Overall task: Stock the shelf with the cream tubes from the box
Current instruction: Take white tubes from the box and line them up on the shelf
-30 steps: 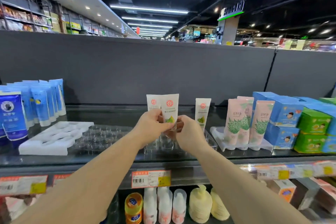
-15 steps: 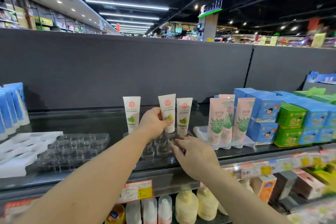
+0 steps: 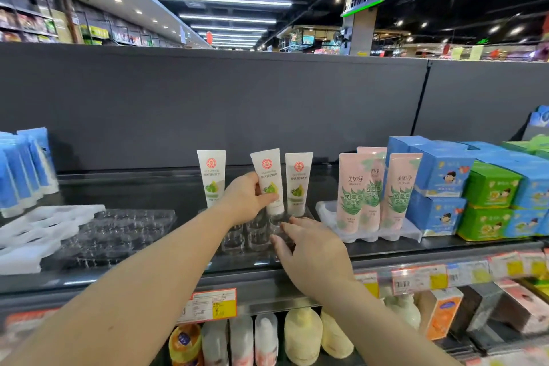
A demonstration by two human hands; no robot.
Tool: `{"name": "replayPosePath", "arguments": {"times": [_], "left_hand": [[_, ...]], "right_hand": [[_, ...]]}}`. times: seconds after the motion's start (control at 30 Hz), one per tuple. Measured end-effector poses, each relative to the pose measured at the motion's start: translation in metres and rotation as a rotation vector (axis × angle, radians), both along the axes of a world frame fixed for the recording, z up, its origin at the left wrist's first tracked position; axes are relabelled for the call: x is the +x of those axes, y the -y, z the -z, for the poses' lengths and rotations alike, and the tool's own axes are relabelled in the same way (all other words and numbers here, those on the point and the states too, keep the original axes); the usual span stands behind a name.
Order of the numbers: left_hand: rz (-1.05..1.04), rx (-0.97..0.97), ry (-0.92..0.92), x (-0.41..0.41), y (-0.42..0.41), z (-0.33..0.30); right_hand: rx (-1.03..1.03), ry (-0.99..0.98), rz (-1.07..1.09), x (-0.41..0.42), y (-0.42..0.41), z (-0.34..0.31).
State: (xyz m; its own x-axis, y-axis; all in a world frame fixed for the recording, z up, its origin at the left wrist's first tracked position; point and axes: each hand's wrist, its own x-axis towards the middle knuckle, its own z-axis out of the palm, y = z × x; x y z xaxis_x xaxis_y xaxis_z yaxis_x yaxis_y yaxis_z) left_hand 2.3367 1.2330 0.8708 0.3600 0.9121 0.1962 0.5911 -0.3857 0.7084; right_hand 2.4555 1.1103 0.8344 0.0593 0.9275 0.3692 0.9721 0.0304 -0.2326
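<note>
Three white cream tubes with a red seal and green fruit print stand on the black top shelf (image 3: 124,190) in a clear plastic holder tray (image 3: 252,236). My left hand (image 3: 248,197) grips the middle tube (image 3: 269,171), which leans slightly left over a tray socket. The left tube (image 3: 211,177) and the right tube (image 3: 298,181) stand upright on either side. My right hand (image 3: 309,249) rests with straight fingers on the tray's front right part. No box is in view.
Pink tubes (image 3: 352,196) stand in a white holder to the right, then blue boxes (image 3: 439,169) and green boxes (image 3: 490,187). An unfilled clear tray (image 3: 118,232) and white tray (image 3: 35,235) lie left, beside blue tubes (image 3: 20,169). Bottles fill the lower shelf.
One second ago both hands held tubes together. Now one tube stands alone on the left, my right hand has dropped to the tray, and my left hand keeps the middle tube.
</note>
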Motion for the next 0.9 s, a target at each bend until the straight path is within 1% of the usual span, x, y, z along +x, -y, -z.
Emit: {"name": "replayPosePath", "arguments": {"times": [0.1,0.3,0.5,0.57,0.67,0.8,0.83,0.9], "left_hand": [[0.018,0.022,-0.038,0.003,0.002,0.002],[-0.031,0.003,-0.062,0.007,0.006,0.006],[-0.049,-0.016,-0.158,0.004,0.016,-0.003],[-0.04,-0.031,-0.131,0.0,0.023,-0.006],[-0.054,-0.025,-0.091,-0.02,0.038,-0.013],[-0.057,0.014,-0.147,-0.068,0.063,-0.017],[-0.058,0.03,-0.156,-0.083,0.072,-0.017],[-0.066,0.069,-0.173,-0.116,0.091,-0.017]], "right_hand": [[-0.006,0.013,-0.001,0.001,-0.001,0.001],[0.008,0.036,-0.021,0.002,-0.003,0.005],[0.007,0.022,-0.035,0.003,-0.005,0.006],[-0.012,0.015,-0.025,0.002,-0.005,0.005],[-0.072,0.014,0.0,-0.002,-0.004,-0.001],[-0.199,-0.018,0.065,-0.011,0.0,-0.018],[-0.197,-0.022,0.076,-0.018,0.002,-0.02],[-0.128,-0.014,0.066,-0.042,0.007,-0.022]]}}
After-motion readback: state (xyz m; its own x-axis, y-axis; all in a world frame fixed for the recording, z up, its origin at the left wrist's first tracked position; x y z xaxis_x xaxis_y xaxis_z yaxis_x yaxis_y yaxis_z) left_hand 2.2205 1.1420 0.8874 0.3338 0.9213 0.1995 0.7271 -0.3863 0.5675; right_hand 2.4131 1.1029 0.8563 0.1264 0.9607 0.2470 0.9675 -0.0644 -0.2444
